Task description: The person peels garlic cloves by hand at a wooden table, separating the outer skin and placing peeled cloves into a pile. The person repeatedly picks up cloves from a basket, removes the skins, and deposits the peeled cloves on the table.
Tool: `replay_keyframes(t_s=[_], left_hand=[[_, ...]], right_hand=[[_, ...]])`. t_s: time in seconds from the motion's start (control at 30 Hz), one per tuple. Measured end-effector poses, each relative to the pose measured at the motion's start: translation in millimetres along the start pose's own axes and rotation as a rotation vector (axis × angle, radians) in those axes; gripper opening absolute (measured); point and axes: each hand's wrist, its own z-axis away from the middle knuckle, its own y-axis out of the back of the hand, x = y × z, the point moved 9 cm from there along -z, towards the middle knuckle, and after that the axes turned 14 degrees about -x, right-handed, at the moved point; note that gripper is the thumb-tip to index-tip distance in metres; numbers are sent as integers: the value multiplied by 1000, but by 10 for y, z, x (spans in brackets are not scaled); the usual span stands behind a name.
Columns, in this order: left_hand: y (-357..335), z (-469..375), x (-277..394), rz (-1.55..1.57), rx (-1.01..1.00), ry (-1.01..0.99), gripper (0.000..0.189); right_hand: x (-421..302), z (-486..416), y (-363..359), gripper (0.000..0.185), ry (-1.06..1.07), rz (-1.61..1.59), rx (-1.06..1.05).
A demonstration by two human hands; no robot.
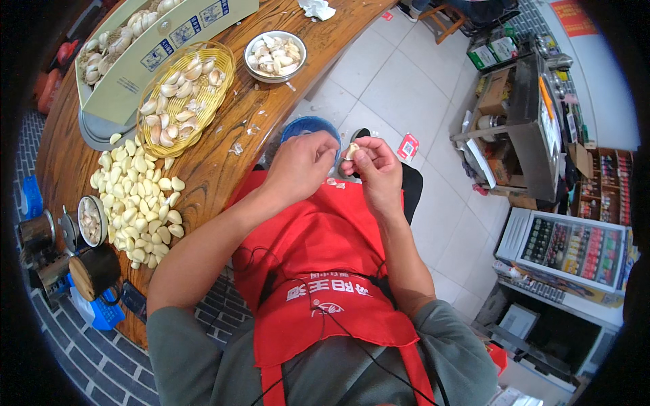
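Observation:
My right hand [375,165] pinches a garlic clove [352,150] between thumb and fingers. Close beside it, my left hand [307,160] is over a blue plastic bin [311,122], its fingers curled inward; whether they hold anything is hidden. On the wooden table [203,188] at the left lies a large pile of peeled garlic cloves [137,203]. Touching the pile's upper edge is a yellow woven basket [223,96] with unpeeled cloves. A white bowl [275,76] farther up holds more cloves or pieces, and a smaller bowl [91,221] stands left of the pile.
A pale box [114,96] of whole garlic bulbs stands behind the basket. Mugs [94,271] and blue packets [96,309] sit at the table's lower left. Skin scraps [236,148] litter the table edge. A metal shelf cart [533,127] and a drinks cooler [569,248] are at right.

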Motion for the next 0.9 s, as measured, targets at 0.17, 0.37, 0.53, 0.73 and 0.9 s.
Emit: replay_keyframes(t_s=[0.17, 0.37, 0.53, 0.73, 0.9], left_hand=[[-54, -5, 35, 154, -78, 38, 14], [-77, -11, -37, 103, -87, 43, 12], [-88, 2, -20, 80, -109, 32, 12], [-123, -3, -37, 81, -131, 33, 12], [-117, 0, 15, 68, -138, 23, 12]], right_hand=[[36, -7, -128, 21, 6, 72, -72], [41, 7, -105, 22, -39, 170, -63], [36, 21, -105, 21, -41, 160, -79], [29, 29, -107, 19, -60, 175, -92], [65, 30, -59, 17, -70, 202, -112]])
